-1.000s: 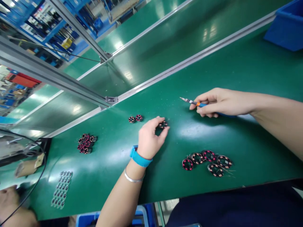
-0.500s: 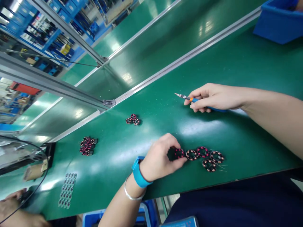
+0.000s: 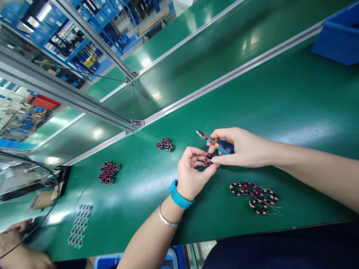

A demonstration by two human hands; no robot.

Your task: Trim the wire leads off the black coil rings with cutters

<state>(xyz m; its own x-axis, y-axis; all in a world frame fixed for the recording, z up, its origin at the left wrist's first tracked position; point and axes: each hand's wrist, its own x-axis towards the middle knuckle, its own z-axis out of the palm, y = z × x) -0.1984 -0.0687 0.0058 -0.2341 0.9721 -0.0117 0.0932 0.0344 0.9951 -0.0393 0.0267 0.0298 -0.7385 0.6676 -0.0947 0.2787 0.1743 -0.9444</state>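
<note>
My left hand (image 3: 192, 170) pinches a small ring-shaped stator (image 3: 208, 160) with pink windings between thumb and fingers. My right hand (image 3: 238, 146) is wrapped round cutting pliers (image 3: 221, 145) with blue and orange handles. The pliers' jaws point up and left, above the ring. At the same ring, my right thumb meets my left fingertips. Nearer the table's front edge lies a group of several like stators (image 3: 251, 189), some with copper-coloured windings and thin loose wire ends.
On the green table (image 3: 280, 149) sit a trio of stators (image 3: 165, 144) and a denser pile of stators (image 3: 109, 172). Flat small parts in rows (image 3: 80, 226) lie at left, near another person's hand (image 3: 19, 243). A blue bin (image 3: 336, 43) stands at upper right; a metal rail (image 3: 196, 91) runs behind.
The left hand has lifted one stator off the table and away from the group. My right hand has come down and left with the pliers, so both hands now meet at the stator.
</note>
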